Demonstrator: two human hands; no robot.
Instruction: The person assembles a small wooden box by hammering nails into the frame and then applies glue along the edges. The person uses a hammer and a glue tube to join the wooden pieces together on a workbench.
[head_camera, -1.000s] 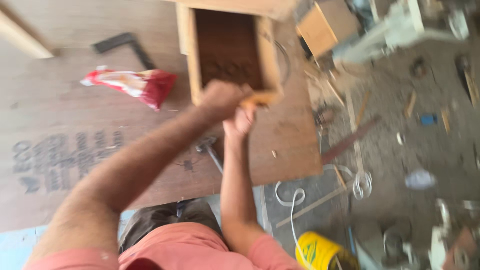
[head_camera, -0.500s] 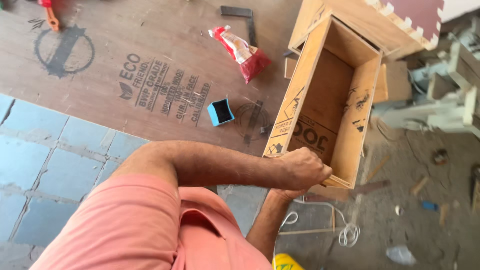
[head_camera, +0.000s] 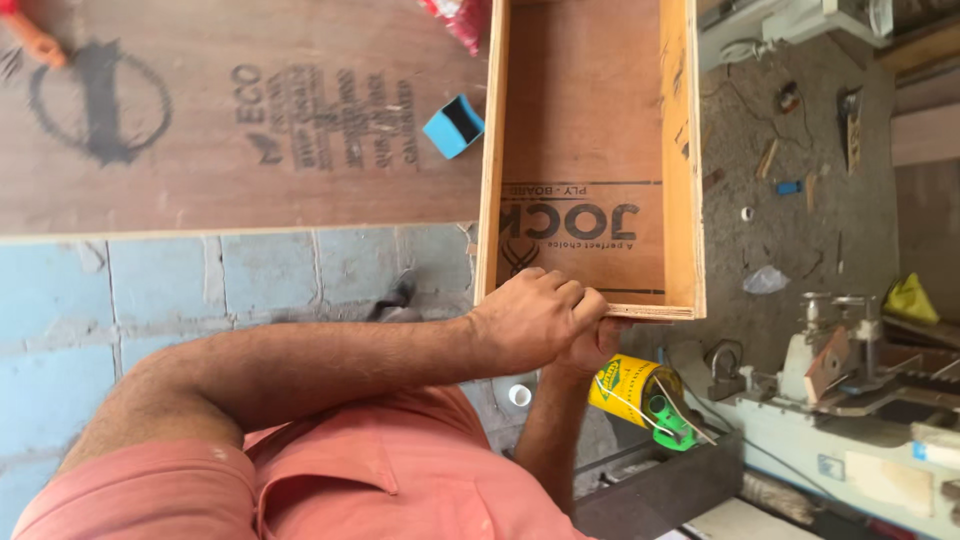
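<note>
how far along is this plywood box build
Done: the plywood box already has its two long sides and back panel joined. In hand: the left hand grips the near end edge, with the right hand tucked under it, mostly hidden. Left: the open face has no cover; whether that near edge is fastened cannot be seen.

Lying on the plywood sheet (head_camera: 250, 190): open wooden box (head_camera: 585, 150), small cardboard box (head_camera: 453, 126) just left; glue tin (head_camera: 630, 385) below the box's near edge.

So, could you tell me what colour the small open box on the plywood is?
Blue box, black inside; head view.
</note>
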